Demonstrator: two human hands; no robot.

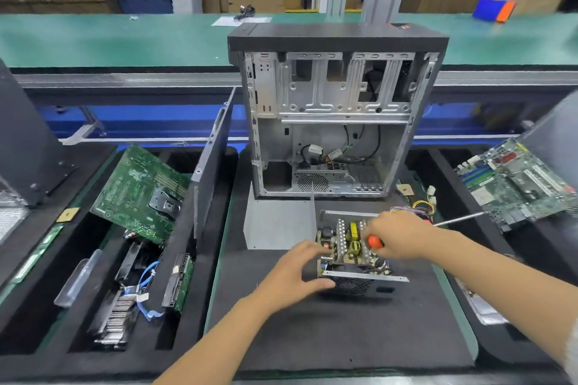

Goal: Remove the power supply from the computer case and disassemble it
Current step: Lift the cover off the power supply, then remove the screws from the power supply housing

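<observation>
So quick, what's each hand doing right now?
Left hand: open, fingers spread against the power supply.
Right hand: gripping the screwdriver.

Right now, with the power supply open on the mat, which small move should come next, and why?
Probably turn the screwdriver tip toward the board's screws. The power supply already sits outside the computer case with its cover off and circuit board exposed. The left hand steadies its front corner, while the right hand grips the orange handle with the shaft pointing away to the right.
</observation>
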